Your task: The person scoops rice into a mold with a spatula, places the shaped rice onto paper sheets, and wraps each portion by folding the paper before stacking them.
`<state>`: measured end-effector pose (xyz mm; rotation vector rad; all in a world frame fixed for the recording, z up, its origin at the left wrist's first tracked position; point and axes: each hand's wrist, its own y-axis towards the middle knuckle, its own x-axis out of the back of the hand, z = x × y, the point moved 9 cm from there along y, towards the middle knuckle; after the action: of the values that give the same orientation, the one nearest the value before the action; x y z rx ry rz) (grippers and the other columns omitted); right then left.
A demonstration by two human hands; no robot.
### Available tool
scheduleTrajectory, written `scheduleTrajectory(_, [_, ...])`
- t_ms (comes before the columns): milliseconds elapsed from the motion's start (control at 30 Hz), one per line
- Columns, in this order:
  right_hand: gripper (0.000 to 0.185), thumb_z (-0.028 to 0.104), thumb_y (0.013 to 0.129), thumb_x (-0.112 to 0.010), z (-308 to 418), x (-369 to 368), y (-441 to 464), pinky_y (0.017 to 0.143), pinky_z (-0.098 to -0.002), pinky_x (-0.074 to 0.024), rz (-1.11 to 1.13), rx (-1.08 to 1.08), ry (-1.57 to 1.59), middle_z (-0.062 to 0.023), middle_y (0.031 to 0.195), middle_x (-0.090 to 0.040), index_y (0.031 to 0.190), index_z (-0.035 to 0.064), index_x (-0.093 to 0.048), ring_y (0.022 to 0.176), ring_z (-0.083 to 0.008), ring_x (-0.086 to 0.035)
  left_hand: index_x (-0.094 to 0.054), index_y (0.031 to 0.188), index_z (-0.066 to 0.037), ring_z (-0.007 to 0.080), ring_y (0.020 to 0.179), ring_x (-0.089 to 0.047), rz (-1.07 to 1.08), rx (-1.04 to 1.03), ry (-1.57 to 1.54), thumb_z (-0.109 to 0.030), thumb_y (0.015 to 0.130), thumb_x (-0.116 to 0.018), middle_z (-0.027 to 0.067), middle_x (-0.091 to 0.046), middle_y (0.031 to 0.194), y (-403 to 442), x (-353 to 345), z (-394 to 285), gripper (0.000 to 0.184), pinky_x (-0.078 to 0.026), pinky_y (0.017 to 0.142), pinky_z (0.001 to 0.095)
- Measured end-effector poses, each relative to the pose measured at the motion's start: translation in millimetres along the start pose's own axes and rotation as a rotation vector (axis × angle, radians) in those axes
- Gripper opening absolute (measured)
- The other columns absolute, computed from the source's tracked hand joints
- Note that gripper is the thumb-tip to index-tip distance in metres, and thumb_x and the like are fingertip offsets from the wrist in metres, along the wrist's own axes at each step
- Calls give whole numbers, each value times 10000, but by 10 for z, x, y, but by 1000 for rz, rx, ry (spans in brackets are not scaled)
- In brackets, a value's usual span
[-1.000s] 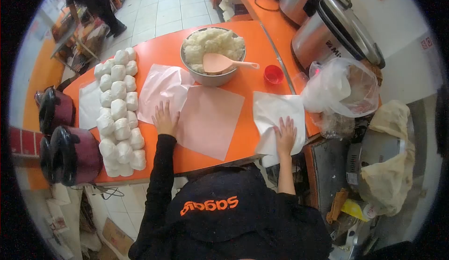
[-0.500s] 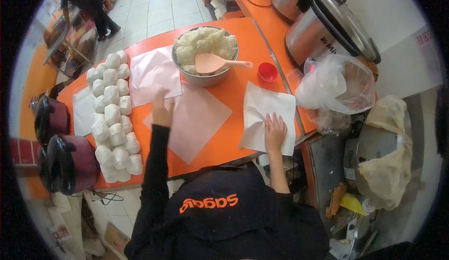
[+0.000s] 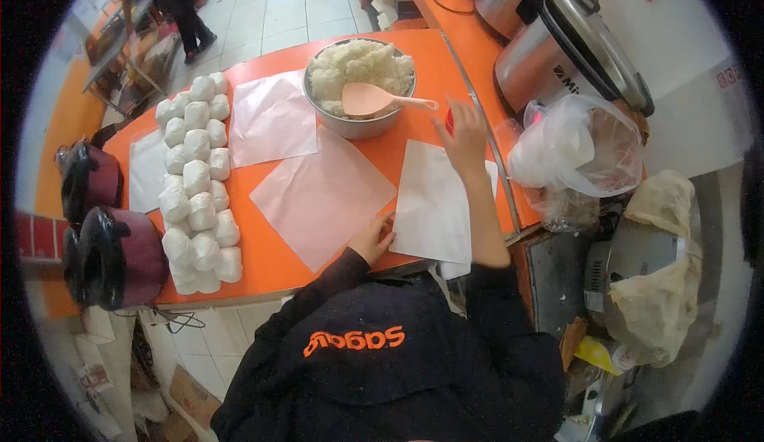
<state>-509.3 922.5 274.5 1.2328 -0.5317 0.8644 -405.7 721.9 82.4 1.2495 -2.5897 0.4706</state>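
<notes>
My left hand (image 3: 373,240) is at the near left edge of a white paper sheet (image 3: 434,203), its fingers curled against that edge. Beyond the sheet, my right hand (image 3: 465,140) has its fingers and thumb around a small red cup (image 3: 450,120), most of which the hand hides. To the left of the cup stands a metal bowl (image 3: 350,128) heaped with white rice (image 3: 358,66). A pale pink rice paddle (image 3: 370,100) lies across the rice, its handle over the rim toward my right hand. Pinkish paper (image 3: 322,195) lies flat left of my left hand.
Many white wrapped bundles (image 3: 196,175) are piled on the left of the orange table (image 3: 270,263). Another sheet (image 3: 273,120) lies behind. Purple pots (image 3: 127,263) stand at far left, steel cookers (image 3: 549,68) and a plastic bag (image 3: 597,147) at right. A person (image 3: 171,0) stands beyond.
My left hand has come right and nearer, from the pink paper to the white sheet's edge. My right hand has left the white sheet and gone forward to the red cup. The view has shifted slightly.
</notes>
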Motion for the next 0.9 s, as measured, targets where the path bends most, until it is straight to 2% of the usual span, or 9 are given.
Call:
scheduleTrajectory(100, [398, 374, 851, -619, 43, -521, 392, 854, -472, -411, 314, 26, -168, -126, 1005, -638, 1082, 54, -565, 987, -307, -586, -469, 1284, -43, 306, 1023, -558, -146, -122, -28, -123, 847, -616, 162, -548, 1159, -62, 269, -170, 468, -469, 874, 375])
scheduleTrajectory(200, [357, 372, 837, -636, 182, -724, 510, 785, -460, -429, 561, 30, -91, -130, 898, -644, 993, 61, -560, 875, -316, -614, -468, 1296, -61, 334, 1058, -541, -403, -330, 257, -149, 818, -639, 160, -543, 1199, -232, 786, -130, 515, -439, 921, 391])
scheduleTrajectory(300, [457, 452, 816, -642, -58, -984, 461, 711, -402, -454, 608, 58, 283, -196, 811, -629, 1002, 41, -568, 785, -335, -621, -452, 1337, -104, 343, 1214, -426, -517, -84, 589, -278, 802, -645, 150, -457, 1341, -522, 1319, 113, 594, -349, 1004, 464])
scheduleTrajectory(400, [414, 389, 827, -645, -286, -542, 448, 660, -414, -452, 605, -86, 146, -209, 795, -611, 988, 17, -563, 757, -347, -604, -436, 1363, -129, 329, 1311, -327, -471, 74, 911, -374, 812, -615, 153, -370, 1428, -826, 1479, 513, 629, -294, 1033, 509])
scheduleTrajectory(500, [321, 316, 822, -656, -625, -38, 318, 653, -446, -429, 304, -306, 322, -195, 756, -585, 905, 18, -570, 734, -363, -569, -427, 1373, -141, 328, 1344, -284, -509, 159, 908, -418, 821, -587, 172, -321, 1458, -1135, 1477, 541, 638, -279, 1037, 523])
scheduleTrajectory(600, [267, 265, 805, -667, -883, -318, -35, 683, -462, -417, 93, -28, -6, -179, 752, -558, 863, 22, -575, 732, -365, -543, -442, 1354, -130, 362, 1296, -333, -574, 274, 863, -396, 823, -588, 183, -332, 1443, -1238, 1458, 551, 612, -299, 1018, 523])
scheduleTrajectory(700, [266, 248, 777, -693, -1035, -604, -416, 730, -475, -407, 92, -135, -223, -156, 799, -556, 868, 24, -584, 774, -353, -531, -465, 1323, -110, 369, 1253, -376, -687, 229, 773, -302, 814, -621, 183, -355, 1417, -1174, 1449, 373, 566, -320, 1005, 503])
scheduleTrajectory(800, [248, 224, 762, -708, -850, -338, -441, 784, -468, -402, -2, -237, 47, -140, 829, -568, 855, 32, -582, 823, -329, -547, -492, 1283, -101, 370, 1226, -401, -752, 27, 600, -203, 794, -653, 176, -381, 1390, -1048, 1506, -91, 525, -336, 997, 477])
scheduleTrajectory(900, [215, 185, 761, -701, -698, -218, -469, 804, -459, -395, -185, -79, 5, -130, 811, -561, 788, 48, -538, 855, -318, -551, -507, 1257, -96, 366, 1214, -408, -735, -92, 506, -151, 787, -660, 173, -394, 1376, -893, 1535, -465, 497, -342, 997, 458])
